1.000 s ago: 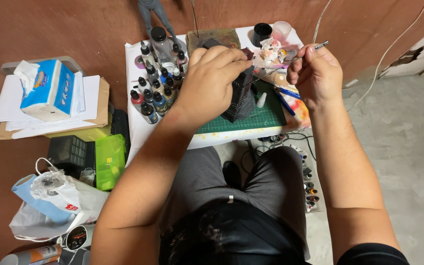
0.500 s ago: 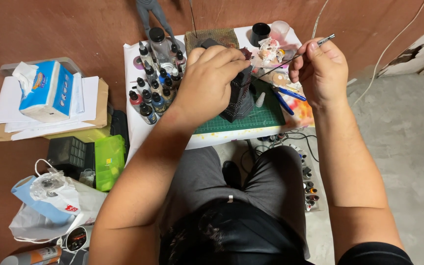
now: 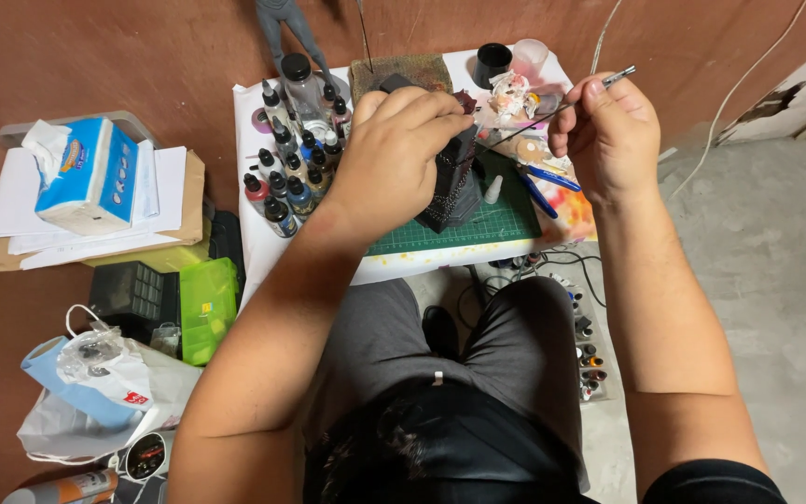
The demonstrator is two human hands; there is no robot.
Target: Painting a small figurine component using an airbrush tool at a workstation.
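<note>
Our left hand (image 3: 394,154) clamps on a dark model piece (image 3: 454,187) over the green cutting mat (image 3: 506,219); our right hand (image 3: 608,135) pinches a thin paintbrush (image 3: 562,105) beside it.

The left hand (image 3: 394,154) covers most of the dark model tower (image 3: 454,191), so its upper part and how the fingers grip it cannot be made out, and the tip of the thin brush (image 3: 562,105) pinched in the right hand (image 3: 608,135) is too small to tell where it touches. A grey figurine (image 3: 286,28) is cut off by the top edge above the legs. The labels of the paint bottles (image 3: 291,163) are too small to tell, and a spray can (image 3: 58,490) runs off the bottom left corner.
</note>
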